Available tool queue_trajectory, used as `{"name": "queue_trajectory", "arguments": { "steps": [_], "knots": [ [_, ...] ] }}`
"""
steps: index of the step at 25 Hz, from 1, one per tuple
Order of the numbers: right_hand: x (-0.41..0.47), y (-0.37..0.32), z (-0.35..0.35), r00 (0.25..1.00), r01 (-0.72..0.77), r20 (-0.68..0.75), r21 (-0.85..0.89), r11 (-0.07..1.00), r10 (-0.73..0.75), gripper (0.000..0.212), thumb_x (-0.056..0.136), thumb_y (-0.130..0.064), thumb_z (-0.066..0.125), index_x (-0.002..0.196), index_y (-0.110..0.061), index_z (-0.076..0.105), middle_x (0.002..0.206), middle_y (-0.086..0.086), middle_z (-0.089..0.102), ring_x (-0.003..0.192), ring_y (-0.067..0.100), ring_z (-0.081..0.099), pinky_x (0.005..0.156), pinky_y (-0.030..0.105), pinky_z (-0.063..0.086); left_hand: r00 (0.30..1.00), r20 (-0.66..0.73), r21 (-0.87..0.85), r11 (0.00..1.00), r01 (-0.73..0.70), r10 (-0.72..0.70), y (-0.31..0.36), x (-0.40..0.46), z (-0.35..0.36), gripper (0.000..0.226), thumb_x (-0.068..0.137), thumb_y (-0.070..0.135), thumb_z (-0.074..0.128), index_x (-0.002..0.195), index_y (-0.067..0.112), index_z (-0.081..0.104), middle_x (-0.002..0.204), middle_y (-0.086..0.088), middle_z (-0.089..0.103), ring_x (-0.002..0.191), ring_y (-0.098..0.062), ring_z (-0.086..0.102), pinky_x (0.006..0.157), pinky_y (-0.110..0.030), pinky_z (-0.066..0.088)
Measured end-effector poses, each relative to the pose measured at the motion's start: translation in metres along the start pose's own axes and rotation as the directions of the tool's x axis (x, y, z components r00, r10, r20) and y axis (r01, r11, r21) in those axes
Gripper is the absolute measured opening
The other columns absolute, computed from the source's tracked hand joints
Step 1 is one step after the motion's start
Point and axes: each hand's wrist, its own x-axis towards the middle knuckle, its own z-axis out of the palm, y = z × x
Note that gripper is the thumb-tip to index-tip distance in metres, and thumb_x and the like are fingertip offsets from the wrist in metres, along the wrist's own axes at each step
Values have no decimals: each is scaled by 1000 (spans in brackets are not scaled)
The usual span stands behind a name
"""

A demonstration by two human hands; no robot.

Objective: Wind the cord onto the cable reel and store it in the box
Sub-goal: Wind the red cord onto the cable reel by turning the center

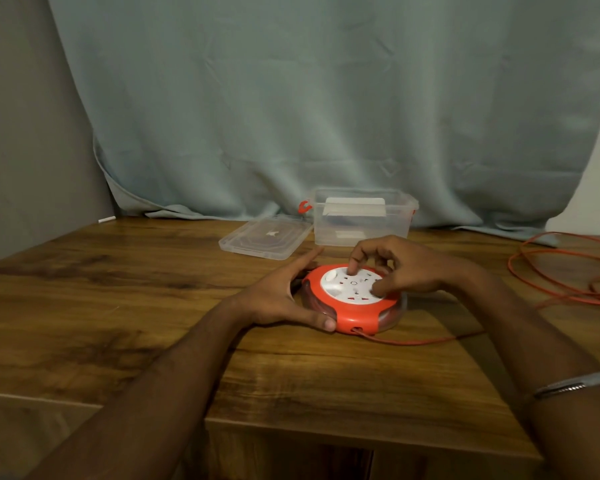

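A round orange cable reel (352, 318) with a white socket face lies flat on the wooden table (118, 306). My left hand (281, 296) cups its left rim, thumb at the front edge. My right hand (402, 268) rests on top, fingertips pressed on the white face. The orange cord (416, 342) leaves the reel's front slot, runs right and ends in loose loops (561, 275) at the table's right side. Behind the reel stands the clear plastic box (361, 216), lid off, with a red clip on its left end.
The box's clear lid (264, 237) lies flat left of the box. A grey-green curtain (309, 98) hangs behind the table. The table's front edge is close to me, and a wall stands at the left.
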Motion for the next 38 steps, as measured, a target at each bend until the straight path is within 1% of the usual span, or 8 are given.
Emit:
{"name": "queue_trajectory", "arguments": {
  "steps": [4,9,16,20,24,28,32,38],
  "knots": [
    [-1,6,-4,1000,-22,15,90,996,21,41,82,-1,81,116,-21,70,105,-5,76,91,27,67,64,23,49,1000,6,-1,1000,3,-3,-1,1,-1,140,57,43,104,166,47,16,166,11,38,150,-6,39,125,-34,35],
    [-1,5,0,997,-67,-18,148,987,71,46,76,-15,93,111,-22,64,103,-1,79,83,17,62,67,29,49,1000,1,-6,1000,9,-9,1,0,0,139,59,41,104,167,46,16,166,12,38,150,-6,38,125,-32,35],
    [2,-9,9,996,-51,-76,-33,998,49,33,75,-35,93,86,-15,68,73,-4,66,64,8,58,60,29,47,1000,-6,-16,1000,1,-1,1,0,0,139,60,38,104,167,42,16,166,11,38,149,-4,40,124,-29,36],
    [6,-15,18,986,-75,-163,-268,960,32,46,74,-57,81,62,-19,58,55,-7,57,56,11,53,59,37,43,1000,-2,-14,1000,-4,4,0,1,0,141,56,46,104,167,44,16,165,13,39,149,-5,41,124,-35,37],
    [10,-20,26,975,-69,-223,-337,939,-9,56,79,-61,74,53,-17,51,48,-3,54,50,12,52,57,37,43,1000,9,-16,1000,-1,1,1,1,0,139,59,43,103,167,43,16,167,10,37,151,-7,39,125,-34,37],
    [7,-18,19,968,-5,-247,-229,973,-53,21,78,-37,80,84,-32,60,68,-7,68,57,8,55,62,42,56,1000,-1,-18,1000,1,-1,0,0,1,138,61,37,104,168,41,17,166,11,39,148,-4,41,124,-31,36],
    [-1,-10,5,999,16,-49,17,1000,-15,82,74,9,73,135,-36,43,111,-7,78,58,7,49,56,27,47,1000,4,-4,1000,17,-17,2,0,-1,139,58,43,104,166,45,17,168,12,36,151,-7,38,125,-32,35],
    [0,2,1,1000,-6,7,88,996,5,103,79,4,81,154,-41,27,116,-2,77,64,6,53,62,28,49,1000,8,4,1000,24,-24,4,0,-2,138,60,42,103,166,47,15,168,13,35,152,-8,36,124,-30,35]
  ]
}}
